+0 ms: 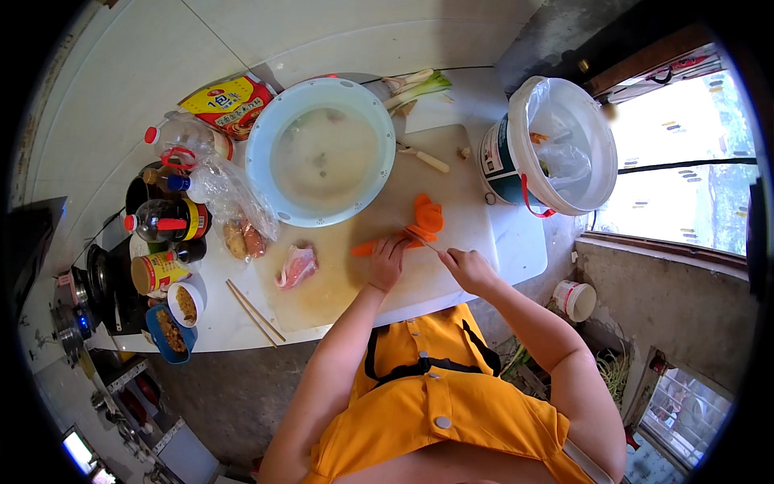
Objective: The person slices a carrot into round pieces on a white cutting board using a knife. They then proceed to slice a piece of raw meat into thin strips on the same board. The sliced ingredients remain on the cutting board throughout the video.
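Note:
My left hand [388,263] presses down on a carrot [364,248], its fingers bent over the orange piece and its tapered end sticking out to the left. A knife is in my right hand [471,273], closed round the handle, with the thin blade [422,240] at the carrot's cut end. Several carrot slices [429,214] lie overlapping just beyond the blade. All this rests on a pale cutting board [459,185]. To the left of my left hand sits a piece of raw meat [297,267].
A light-blue basin [385,173] of cloudy water stands behind the board. Past it lie a peeler-like tool [427,159] and green onions [423,90]. A lined white bucket [492,153] stands right. Bottles [169,220], chopsticks [255,313] and small food bowls [199,302] are left.

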